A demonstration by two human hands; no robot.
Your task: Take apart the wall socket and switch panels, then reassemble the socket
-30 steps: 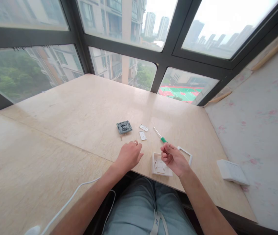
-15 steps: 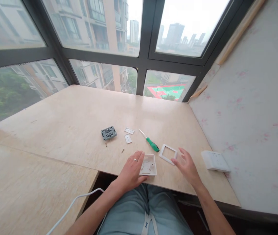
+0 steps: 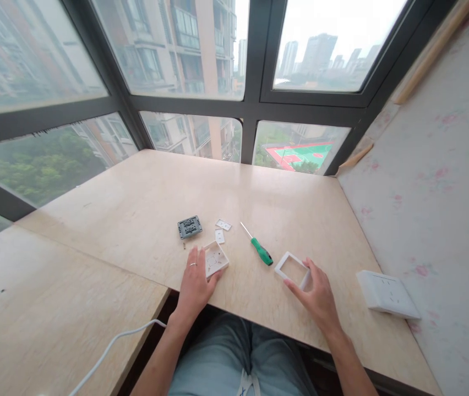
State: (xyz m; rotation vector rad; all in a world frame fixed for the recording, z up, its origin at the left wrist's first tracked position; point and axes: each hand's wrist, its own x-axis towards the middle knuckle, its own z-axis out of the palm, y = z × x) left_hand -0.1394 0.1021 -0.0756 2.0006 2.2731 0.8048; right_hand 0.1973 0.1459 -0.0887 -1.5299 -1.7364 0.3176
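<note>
the left hand (image 3: 195,283) lies flat on the desk (image 3: 300,209) with its fingers (image 3: 196,257) close together along the left side of the white back plate (image 3: 216,258). the thumb is tucked against the plate's near corner, so the plate sits in a light pinch between thumb and fingers. the plate looks slightly tipped, though whether any edge is off the wood cannot be told. the right hand (image 3: 317,294) is well apart from it, past the green screwdriver (image 3: 262,252). its fingers are a little spread, and with the thumb they close on the near corner of the white frame (image 3: 281,262), which lies flat.

both pieces look like thin, light plastic, so i judge the hold should stay on the outer edges and stay gentle. squeezing the open frame across its middle could bow it. lifting each piece straight up, rather than dragging it, would spare the small screw (image 3: 184,246) and the two little white covers (image 3: 219,236), which lie just beyond the plate and would scatter at a nudge. the screwdriver points between the two hands, so either wrist crossing the gap should pass above it (it would roll easily). the dark grey module (image 3: 189,226) sits just beyond the left fingertips. a white socket (image 3: 387,294) rests off to the right, near the flowered wall, clear of both hands.
</note>
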